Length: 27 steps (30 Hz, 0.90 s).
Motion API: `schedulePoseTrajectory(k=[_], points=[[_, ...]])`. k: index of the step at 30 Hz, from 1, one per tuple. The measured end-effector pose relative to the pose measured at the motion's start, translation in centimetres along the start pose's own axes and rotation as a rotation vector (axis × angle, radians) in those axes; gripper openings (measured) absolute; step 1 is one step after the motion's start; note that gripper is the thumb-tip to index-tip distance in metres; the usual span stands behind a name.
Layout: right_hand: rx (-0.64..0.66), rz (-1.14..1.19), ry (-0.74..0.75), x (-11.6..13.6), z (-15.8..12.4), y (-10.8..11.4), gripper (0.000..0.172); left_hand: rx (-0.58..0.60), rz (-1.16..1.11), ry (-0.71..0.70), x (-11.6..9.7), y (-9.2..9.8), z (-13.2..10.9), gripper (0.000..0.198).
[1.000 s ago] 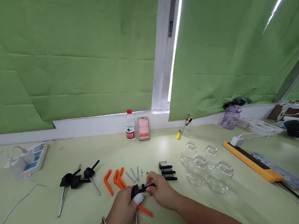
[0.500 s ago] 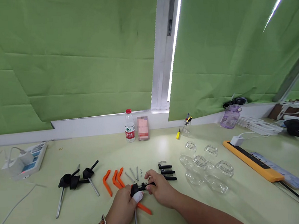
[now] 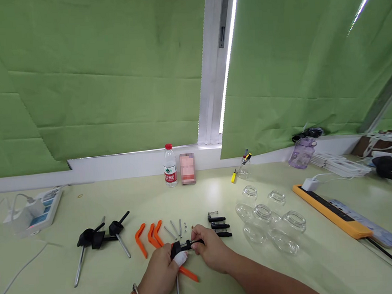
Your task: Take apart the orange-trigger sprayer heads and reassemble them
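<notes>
My left hand [image 3: 161,268], thumb wrapped in white, closes round a black plastic clamp-like part [image 3: 176,248]. A metal rod [image 3: 178,291] hangs below that part, and an orange bent handle [image 3: 189,273] shows beneath my left thumb. My right hand [image 3: 211,249] pinches a slim black piece [image 3: 197,242] at the right end of the clamp-like part; fingers hide much of the joint. Just beyond, thin metal pins [image 3: 179,228] and tiny nuts lie on the table. More orange bent handles [image 3: 141,241] rest to the left, and black pieces with springs [image 3: 220,226] to the right.
Black parts with metal rods [image 3: 98,236] lie at left. Several clear glass vessels [image 3: 263,223] stand at right, beside an orange power strip [image 3: 331,211]. A water bottle [image 3: 170,166] and a pink box [image 3: 187,169] stand at the back. A white power strip [image 3: 46,209] lies far left.
Almost nothing differs. Both hands keep hold of the black clamp-like part, with only a very slight shift of the fingers and forearms.
</notes>
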State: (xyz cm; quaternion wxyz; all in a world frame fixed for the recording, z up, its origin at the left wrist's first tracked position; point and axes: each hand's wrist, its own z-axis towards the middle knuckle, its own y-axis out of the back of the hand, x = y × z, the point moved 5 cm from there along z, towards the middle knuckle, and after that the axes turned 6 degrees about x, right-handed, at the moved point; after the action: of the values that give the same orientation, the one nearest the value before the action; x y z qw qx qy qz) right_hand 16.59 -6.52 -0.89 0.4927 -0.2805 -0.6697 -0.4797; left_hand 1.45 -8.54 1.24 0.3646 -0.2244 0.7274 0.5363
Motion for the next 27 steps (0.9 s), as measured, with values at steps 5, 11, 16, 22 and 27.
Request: schedulePoseTrajectory(k=[5,11,16,22,27], points=[[0.004,0.039,-0.014,-0.39,0.09,-0.14,0.016,-0.015,0.023,0.025,0.04,0.11,-0.03,0.03],[-0.005,0.003,-0.006,-0.68,0.2,-0.22,0.017,-0.012,0.003,0.02,0.0,0.2,-0.16,0.028],[-0.024,-0.028,0.0,-0.77,0.32,-0.21,0.015,-0.011,0.021,0.025,-0.09,0.41,-0.06,0.029],[-0.034,-0.062,0.024,-0.52,0.23,-0.12,0.014,-0.016,0.025,0.025,-0.08,0.51,-0.07,0.028],[-0.037,-0.067,0.01,-0.46,0.11,-0.07,0.015,-0.018,0.016,0.008,0.21,0.43,0.09,0.026]])
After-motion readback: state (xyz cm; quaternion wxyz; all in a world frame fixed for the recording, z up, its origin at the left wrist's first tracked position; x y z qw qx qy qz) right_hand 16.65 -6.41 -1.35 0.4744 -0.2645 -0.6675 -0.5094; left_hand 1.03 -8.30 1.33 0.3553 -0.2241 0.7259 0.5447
